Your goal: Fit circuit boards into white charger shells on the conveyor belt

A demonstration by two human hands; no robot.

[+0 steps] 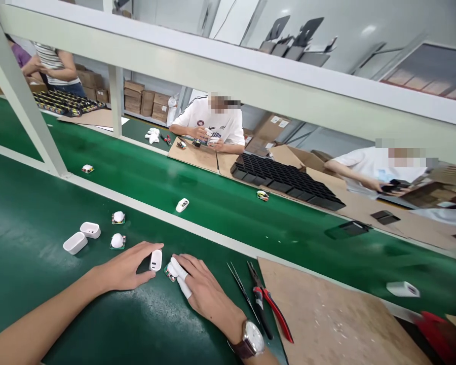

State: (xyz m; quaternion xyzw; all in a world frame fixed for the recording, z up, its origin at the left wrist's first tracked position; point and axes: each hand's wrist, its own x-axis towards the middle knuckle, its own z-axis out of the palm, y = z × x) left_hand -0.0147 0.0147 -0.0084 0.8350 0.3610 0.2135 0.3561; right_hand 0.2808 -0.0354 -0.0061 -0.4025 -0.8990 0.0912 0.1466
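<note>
Between the thumb and fingers of my left hand (131,266) is a small white plastic housing (156,260), its open side facing up. Just right of it, my right hand (205,289), with white finger cots on two fingers, grips a small circuit board with a white dome (171,269). The two pieces are close but apart. To the left lie two more white housings, one (75,243) touching the other (90,230). Beside them sit two domed circuit boards, a nearer one (117,241) and a farther one (118,218).
Red-handled pliers (264,299) and tweezers (243,291) lie right of my hand, beside a cardboard sheet (327,314). A green conveyor belt (148,185) carries a white housing (182,205) and boards beyond a pale rail. Across it, people work near a black tray (285,177).
</note>
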